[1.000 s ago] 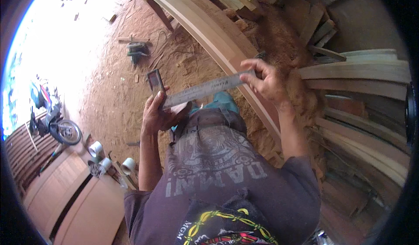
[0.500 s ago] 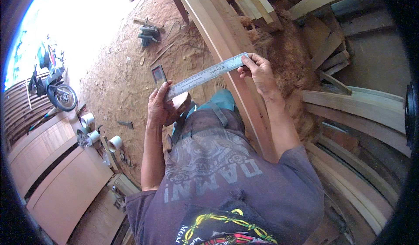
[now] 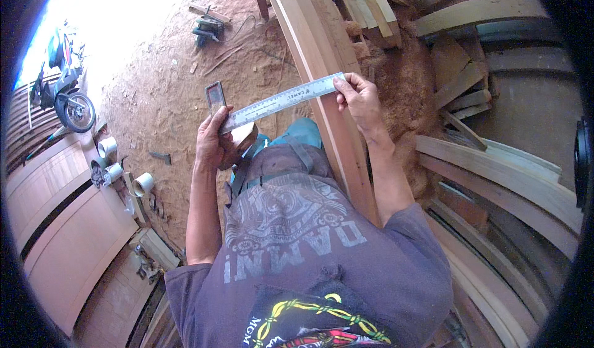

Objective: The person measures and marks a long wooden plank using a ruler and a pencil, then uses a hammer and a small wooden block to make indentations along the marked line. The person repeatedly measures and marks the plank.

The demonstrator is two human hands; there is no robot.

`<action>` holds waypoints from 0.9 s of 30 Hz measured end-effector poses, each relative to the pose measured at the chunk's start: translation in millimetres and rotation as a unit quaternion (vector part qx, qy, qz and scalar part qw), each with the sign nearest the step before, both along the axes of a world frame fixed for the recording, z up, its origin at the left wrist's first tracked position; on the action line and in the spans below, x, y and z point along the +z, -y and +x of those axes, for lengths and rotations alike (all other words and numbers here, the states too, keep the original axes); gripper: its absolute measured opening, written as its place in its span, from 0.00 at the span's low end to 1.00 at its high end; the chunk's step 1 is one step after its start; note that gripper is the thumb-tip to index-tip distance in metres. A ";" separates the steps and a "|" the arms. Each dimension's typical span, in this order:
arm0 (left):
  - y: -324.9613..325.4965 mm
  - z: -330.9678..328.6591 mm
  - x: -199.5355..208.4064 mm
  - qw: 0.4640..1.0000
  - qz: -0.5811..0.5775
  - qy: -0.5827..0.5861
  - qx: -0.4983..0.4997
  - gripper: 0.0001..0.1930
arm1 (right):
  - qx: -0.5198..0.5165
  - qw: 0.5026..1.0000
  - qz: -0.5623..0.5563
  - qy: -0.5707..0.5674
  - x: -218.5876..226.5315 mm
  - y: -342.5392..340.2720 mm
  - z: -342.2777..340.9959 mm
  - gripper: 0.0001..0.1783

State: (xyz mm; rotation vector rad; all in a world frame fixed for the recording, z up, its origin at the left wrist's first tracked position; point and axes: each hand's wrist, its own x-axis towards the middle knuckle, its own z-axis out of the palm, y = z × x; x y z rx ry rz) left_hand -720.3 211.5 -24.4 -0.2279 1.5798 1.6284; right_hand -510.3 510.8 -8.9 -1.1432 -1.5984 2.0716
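A try square with a silver, marked steel blade (image 3: 278, 102) is held up in front of me, spanning both hands. My left hand (image 3: 213, 139) is closed round its corner end, where the dark stock (image 3: 215, 95) with a reddish inset sticks up past the fingers. Beneath that hand is a brown piece with a pale face (image 3: 243, 135), apparently wood; whether the fingers grip it too is hard to see. At the blade's free end, my right hand (image 3: 361, 103) pinches the tip between thumb and fingers. This end hangs over a long planed timber beam (image 3: 328, 109).
Stacked boards (image 3: 495, 174) and offcuts (image 3: 461, 78) fill the right side, beside heaped sawdust (image 3: 396, 94). On the dirt floor lies a green power tool (image 3: 207, 29) with a cord. At left are white cylinders (image 3: 143, 184), wooden panels (image 3: 80, 230) and a motorcycle (image 3: 71, 103).
Both hands, still holding the square, have shifted slightly left in the picture. The surroundings have shifted too, as the view turned a little. Neither grip has changed.
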 end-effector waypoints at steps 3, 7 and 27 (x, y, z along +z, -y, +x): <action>-1.6 1.1 1.5 1.000 0.003 0.010 0.014 0.16 | 0.007 1.000 0.001 -0.005 0.5 -1.4 -1.2 0.11; -3.1 1.7 2.6 1.000 -0.014 0.009 0.016 0.16 | 0.012 1.000 0.002 0.000 2.9 -3.8 -3.2 0.11; -5.8 -8.7 -2.5 0.999 0.031 0.030 -0.004 0.14 | 0.011 1.000 0.007 0.004 1.7 -11.4 -5.6 0.12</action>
